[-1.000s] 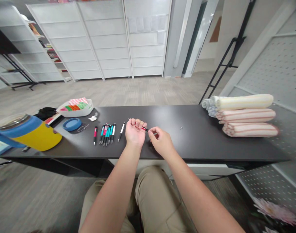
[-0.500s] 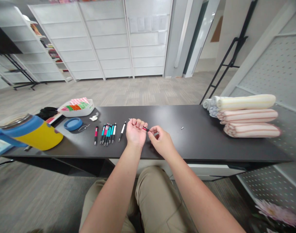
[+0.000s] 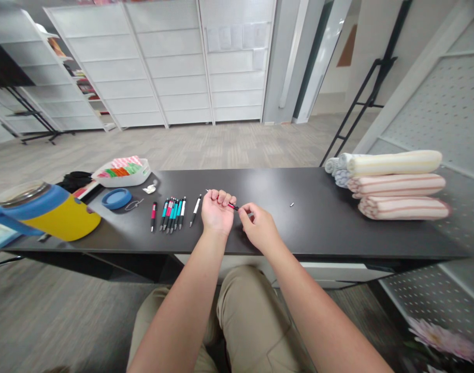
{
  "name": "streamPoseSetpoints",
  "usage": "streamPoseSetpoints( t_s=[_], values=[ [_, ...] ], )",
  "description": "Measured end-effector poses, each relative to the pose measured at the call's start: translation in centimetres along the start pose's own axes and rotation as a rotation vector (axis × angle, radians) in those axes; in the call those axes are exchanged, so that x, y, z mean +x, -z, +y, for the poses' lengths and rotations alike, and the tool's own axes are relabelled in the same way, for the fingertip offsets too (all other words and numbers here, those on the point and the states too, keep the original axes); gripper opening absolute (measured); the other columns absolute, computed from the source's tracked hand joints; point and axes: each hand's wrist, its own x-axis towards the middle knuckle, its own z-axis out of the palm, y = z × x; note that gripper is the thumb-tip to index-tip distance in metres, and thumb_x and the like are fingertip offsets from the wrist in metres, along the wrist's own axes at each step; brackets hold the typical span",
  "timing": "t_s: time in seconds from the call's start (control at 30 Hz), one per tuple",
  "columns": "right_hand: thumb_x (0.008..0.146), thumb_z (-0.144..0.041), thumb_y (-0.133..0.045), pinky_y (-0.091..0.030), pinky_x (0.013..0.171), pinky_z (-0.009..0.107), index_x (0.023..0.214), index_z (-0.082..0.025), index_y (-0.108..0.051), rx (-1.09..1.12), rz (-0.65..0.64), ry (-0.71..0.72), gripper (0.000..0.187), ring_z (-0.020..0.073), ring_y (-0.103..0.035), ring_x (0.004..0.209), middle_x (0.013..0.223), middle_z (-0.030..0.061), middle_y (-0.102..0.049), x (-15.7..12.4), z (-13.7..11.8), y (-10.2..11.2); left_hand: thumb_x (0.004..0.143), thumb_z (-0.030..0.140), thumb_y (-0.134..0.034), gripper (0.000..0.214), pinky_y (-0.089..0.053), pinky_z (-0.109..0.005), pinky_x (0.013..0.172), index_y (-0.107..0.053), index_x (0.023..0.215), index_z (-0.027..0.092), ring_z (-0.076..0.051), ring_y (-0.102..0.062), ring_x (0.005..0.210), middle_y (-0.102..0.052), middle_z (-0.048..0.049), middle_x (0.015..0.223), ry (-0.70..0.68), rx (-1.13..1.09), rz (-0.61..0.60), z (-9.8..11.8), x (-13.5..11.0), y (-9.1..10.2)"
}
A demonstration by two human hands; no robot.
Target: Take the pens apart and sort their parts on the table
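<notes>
My left hand [image 3: 216,210] is curled into a fist around a red and black pen [image 3: 232,206], whose end sticks out to the right. The fingertips of my right hand [image 3: 258,226] pinch at that protruding end. Both hands hover just above the black table [image 3: 318,228] near its front edge. Left of my hands lies a row of several pens [image 3: 172,211], teal, pink and white, with a separate pink pen [image 3: 153,213] and a white pen [image 3: 196,205]. A tiny loose part [image 3: 291,204] lies on the table to the right.
A yellow and blue jug [image 3: 42,211] stands at the table's left end. Behind it are a blue lid [image 3: 116,198], a white tray of coloured items [image 3: 122,172] and a black cloth [image 3: 74,180]. Rolled striped towels [image 3: 396,185] are stacked at the right.
My right fingers have closed in slightly on the pen's end; the hands otherwise stay in place.
</notes>
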Motion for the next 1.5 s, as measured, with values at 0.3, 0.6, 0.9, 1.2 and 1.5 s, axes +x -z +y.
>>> streamPoseSetpoints(
  t_s=[0.3,0.6,0.9,1.2,1.5],
  values=[
    [0.099,-0.039,-0.050,-0.045,0.065,0.029,0.089,-0.024,-0.063,-0.040,0.006,0.027,0.021,0.0168,-0.061,0.065,0.083,0.0014,-0.071,0.11,-0.09,-0.03,0.102,0.026,-0.042,0.033,-0.037,-0.028,0.060,-0.031,0.071,0.021,-0.010,-0.033,0.051,-0.028,0.0056,0.063,0.001,0.051,0.035,0.04,0.00,-0.13],
    [0.097,-0.038,-0.053,-0.043,0.061,0.028,0.095,-0.024,-0.063,-0.008,0.006,0.012,0.017,0.0151,-0.059,0.062,0.087,0.0003,-0.072,0.03,-0.11,-0.02,0.104,0.045,-0.041,0.041,-0.038,-0.029,0.060,-0.037,0.071,0.022,-0.012,-0.035,0.052,-0.031,0.0045,0.063,-0.009,0.081,0.024,0.18,-0.05,-0.20],
    [0.095,-0.041,-0.057,-0.046,0.062,0.028,0.098,-0.024,-0.068,0.027,-0.015,-0.001,0.020,0.0156,-0.062,0.064,0.087,0.0008,-0.073,0.07,0.04,-0.12,0.107,0.038,-0.043,0.023,-0.037,-0.027,0.059,-0.054,0.092,0.024,-0.011,-0.036,0.051,-0.034,0.0060,0.063,-0.055,0.051,0.056,0.01,0.27,0.21],
    [0.094,-0.040,-0.059,-0.045,0.062,0.029,0.096,-0.025,-0.069,0.025,-0.017,-0.005,0.018,0.0160,-0.062,0.065,0.087,0.0006,-0.074,0.06,0.17,-0.07,0.103,0.023,-0.053,0.012,-0.038,-0.025,0.060,-0.054,0.091,0.023,-0.010,-0.042,0.054,-0.042,0.0047,0.069,-0.077,0.103,0.024,0.00,0.30,0.16],
    [0.092,-0.038,-0.063,-0.047,0.066,0.029,0.096,-0.024,-0.068,0.023,-0.017,-0.002,0.015,0.0162,-0.062,0.066,0.086,-0.0003,-0.074,0.04,0.06,-0.07,0.102,0.019,-0.052,0.017,-0.037,-0.025,0.058,-0.053,0.086,0.020,-0.009,-0.042,0.055,-0.044,0.0035,0.072,-0.089,0.071,0.022,0.05,0.60,0.42]
  ],
)
